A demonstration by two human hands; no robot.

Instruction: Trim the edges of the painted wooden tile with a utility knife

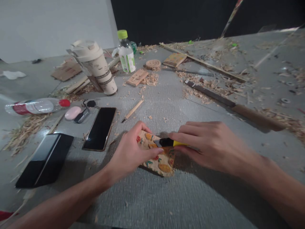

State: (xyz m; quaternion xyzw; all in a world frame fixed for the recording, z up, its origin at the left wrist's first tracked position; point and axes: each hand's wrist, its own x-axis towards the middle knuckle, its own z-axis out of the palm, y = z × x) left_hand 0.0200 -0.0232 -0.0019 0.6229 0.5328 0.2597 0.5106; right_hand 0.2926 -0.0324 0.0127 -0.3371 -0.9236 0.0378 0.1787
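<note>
A carved wooden block (pixel 164 167) with painted orange, red and green shapes lies on the grey surface in front of me. My left hand (pixel 135 149) grips its left side, thumb lying across the top face and fingers behind the far edge. In my right hand (pixel 202 143) is a yellow and black utility knife (pixel 166 142), its blade pointing left and touching or just over the block's carved face, close to my left thumb. The fingers of my right hand wrap round the yellow handle.
Beyond the block lie a wooden-handled carving tool (pixel 133 110), a phone (pixel 101 128) and a carved wood piece (pixel 137 77). A tumbler (pixel 95 66) and a green-capped bottle (pixel 126 52) stand farther back. A long blade with wooden handle (pixel 257 117) lies right among shavings.
</note>
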